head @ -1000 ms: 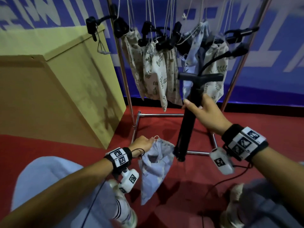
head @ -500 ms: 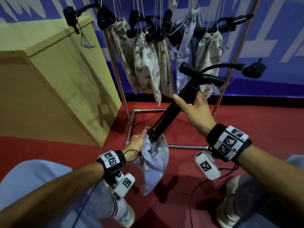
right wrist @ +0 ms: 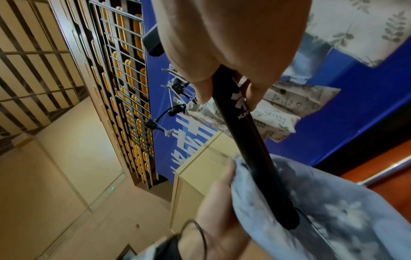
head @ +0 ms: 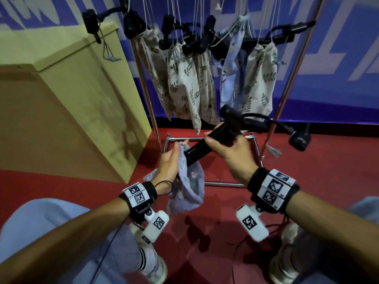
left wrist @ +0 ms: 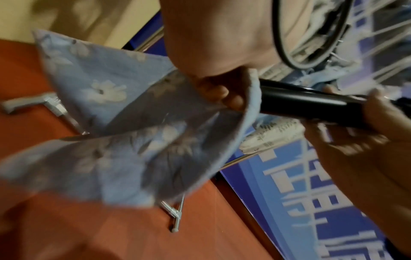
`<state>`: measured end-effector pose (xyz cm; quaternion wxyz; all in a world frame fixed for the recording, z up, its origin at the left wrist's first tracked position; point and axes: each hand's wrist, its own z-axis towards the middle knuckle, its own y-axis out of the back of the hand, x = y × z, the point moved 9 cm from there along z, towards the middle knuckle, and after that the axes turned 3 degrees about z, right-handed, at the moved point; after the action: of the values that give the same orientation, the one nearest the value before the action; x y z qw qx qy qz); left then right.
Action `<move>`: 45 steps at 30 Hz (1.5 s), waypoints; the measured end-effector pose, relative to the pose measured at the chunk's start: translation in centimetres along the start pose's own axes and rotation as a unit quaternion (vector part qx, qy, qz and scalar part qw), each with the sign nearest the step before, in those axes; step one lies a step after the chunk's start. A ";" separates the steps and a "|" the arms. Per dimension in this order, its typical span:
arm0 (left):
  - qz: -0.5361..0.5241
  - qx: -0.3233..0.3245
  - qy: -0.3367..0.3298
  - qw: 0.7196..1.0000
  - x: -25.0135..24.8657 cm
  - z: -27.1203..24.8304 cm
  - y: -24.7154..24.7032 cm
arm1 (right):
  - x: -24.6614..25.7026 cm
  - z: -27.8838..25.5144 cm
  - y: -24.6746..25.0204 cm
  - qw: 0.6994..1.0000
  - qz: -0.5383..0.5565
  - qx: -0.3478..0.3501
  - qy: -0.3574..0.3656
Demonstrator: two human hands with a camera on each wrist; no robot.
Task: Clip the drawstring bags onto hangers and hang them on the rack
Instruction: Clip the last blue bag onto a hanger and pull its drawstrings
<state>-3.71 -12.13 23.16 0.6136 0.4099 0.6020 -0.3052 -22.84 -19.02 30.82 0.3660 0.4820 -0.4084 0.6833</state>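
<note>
The left hand (head: 167, 167) pinches the mouth of a pale-blue floral cloth drawstring bag (head: 189, 193) – the right hand (head: 229, 154) grips a black cylindrical pump (head: 207, 144) tipped into it; beyond, leaf-print bags (head: 184, 83) hang clipped on the metal rack (head: 291, 78).

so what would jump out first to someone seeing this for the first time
Probably the long black pump in the centre, gripped by the right hand, its lower end pushed into the mouth of a blue floral drawstring bag that the left hand holds open. Behind them, leaf-print bags hang clipped on black hangers from the metal rack, against a blue wall.
</note>
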 end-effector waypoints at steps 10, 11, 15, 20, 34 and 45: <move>0.027 0.049 -0.084 0.995 -4.1 0.2 0.2 | -7.9 -3.8 -3.2 0.918 -0.308 0.220 -0.120; 0.029 0.048 -0.076 0.996 -3.7 0.1 0.4 | -7.9 -3.9 -3.4 0.897 -0.343 0.248 -0.126; 0.102 0.068 -0.076 0.989 -3.1 -0.3 -0.2 | -8.3 -4.5 -3.6 0.876 -0.359 0.301 -0.116; 0.243 0.040 -0.203 0.948 -6.3 -1.8 -0.2 | -7.8 -4.7 -3.7 0.922 -0.277 0.265 -0.054; 0.138 0.169 0.044 0.975 -2.8 -1.9 -0.8 | -6.9 -4.8 -3.1 0.948 -0.204 0.223 -0.096; 0.001 0.062 0.155 0.986 -2.6 -0.3 1.9 | -8.4 -6.2 -4.0 0.872 -0.289 0.368 -0.140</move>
<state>-2.41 -11.26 26.05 0.4869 0.4900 0.6693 -0.2737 -19.22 -12.64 22.39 0.2818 0.7692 -0.0167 0.5732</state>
